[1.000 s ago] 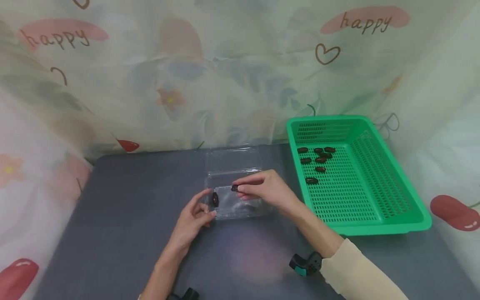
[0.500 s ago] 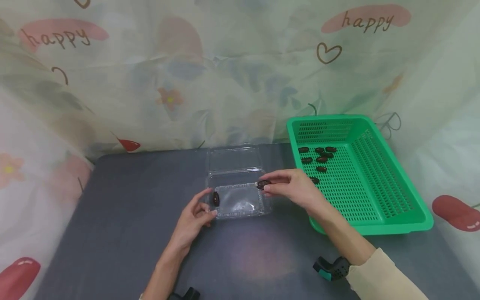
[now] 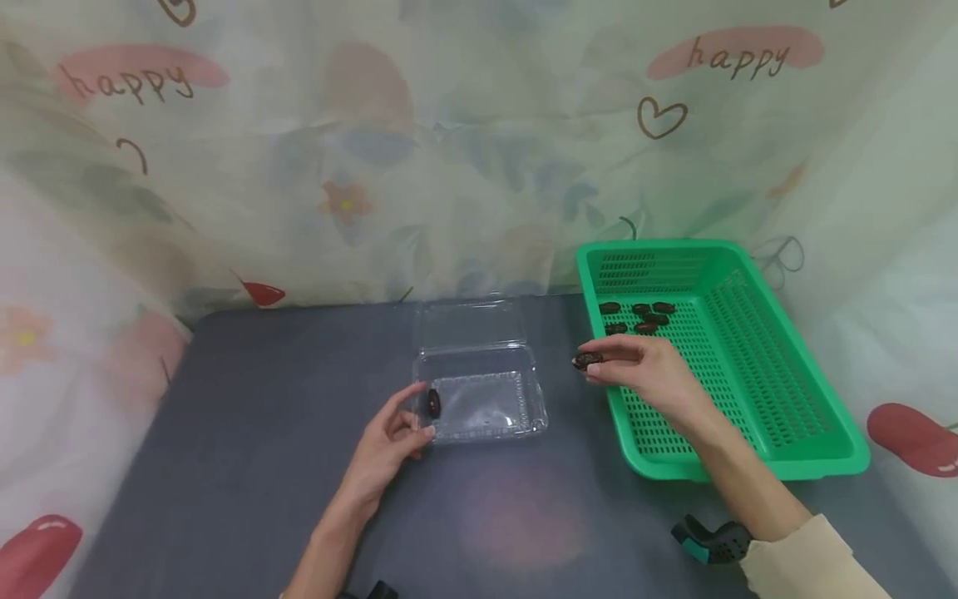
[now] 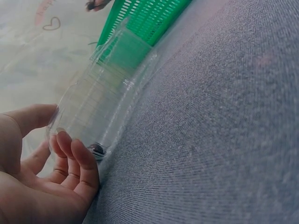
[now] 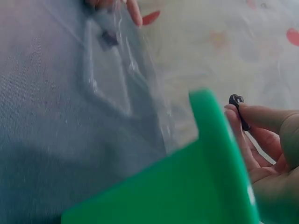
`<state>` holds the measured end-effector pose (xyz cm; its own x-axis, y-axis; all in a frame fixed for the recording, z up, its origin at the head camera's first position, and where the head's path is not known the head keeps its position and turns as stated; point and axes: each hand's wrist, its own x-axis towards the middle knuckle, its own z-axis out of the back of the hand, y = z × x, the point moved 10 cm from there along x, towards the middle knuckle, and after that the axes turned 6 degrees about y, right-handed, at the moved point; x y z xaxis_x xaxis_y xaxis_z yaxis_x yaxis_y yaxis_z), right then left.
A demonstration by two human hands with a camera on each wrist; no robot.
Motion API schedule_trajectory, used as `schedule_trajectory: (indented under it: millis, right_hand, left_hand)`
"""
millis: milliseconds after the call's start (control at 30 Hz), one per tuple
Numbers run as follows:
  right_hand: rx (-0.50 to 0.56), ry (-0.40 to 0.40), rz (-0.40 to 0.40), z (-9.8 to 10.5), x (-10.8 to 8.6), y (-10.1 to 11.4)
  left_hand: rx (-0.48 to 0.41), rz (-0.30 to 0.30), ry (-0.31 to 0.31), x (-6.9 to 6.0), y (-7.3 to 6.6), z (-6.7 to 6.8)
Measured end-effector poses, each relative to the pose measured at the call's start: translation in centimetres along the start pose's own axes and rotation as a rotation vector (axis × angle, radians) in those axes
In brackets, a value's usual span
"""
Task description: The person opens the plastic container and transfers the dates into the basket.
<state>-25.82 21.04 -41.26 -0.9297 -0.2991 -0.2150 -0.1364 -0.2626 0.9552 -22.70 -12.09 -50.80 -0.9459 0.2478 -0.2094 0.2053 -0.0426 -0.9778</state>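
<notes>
A clear plastic clamshell box [image 3: 486, 408] lies with its lid opened back on the grey table. One dark brown date [image 3: 434, 403] sits inside at the box's left end. My left hand [image 3: 391, 433] holds that left end between thumb and fingers; in the left wrist view the fingers [image 4: 84, 163] curl against the box wall. My right hand [image 3: 651, 372] pinches another date [image 3: 587, 360] between thumb and fingertips, above the left rim of a green plastic basket [image 3: 816, 374]. The right wrist view shows this pinched date [image 5: 237, 100] too.
Several loose dates [image 3: 645, 329] lie in the back left part of the basket, some partly covered by the right hand. A patterned curtain [image 3: 486, 166] hangs behind and at both sides of the table [image 3: 284, 391].
My right hand has moved right, from over the box to the basket's left rim, with the date still pinched. My left hand stays at the box's left end.
</notes>
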Motion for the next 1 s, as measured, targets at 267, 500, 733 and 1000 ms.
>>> schedule_trajectory:
  millis: [267,500,733,1000]
  right_hand:
    - [-0.127,-0.048,-0.009,3.3,-1.6,-1.0]
    - [-0.170,-0.070,-0.039,5.6,-2.3,-1.5]
    - [-0.220,-0.072,-0.077,7.4,-2.1,-3.2]
    - [-0.267,-0.065,-0.109,9.3,-1.6,-4.9]
  left_hand:
    - [0.004,0.015,-0.018,0.1,0.4,-0.3]
    - [-0.001,0.007,-0.008,0.2,0.4,-0.1]
    - [0.012,0.006,0.000,0.2,0.3,0.1]
    - [0.003,0.022,-0.017,0.2,0.6,0.3]
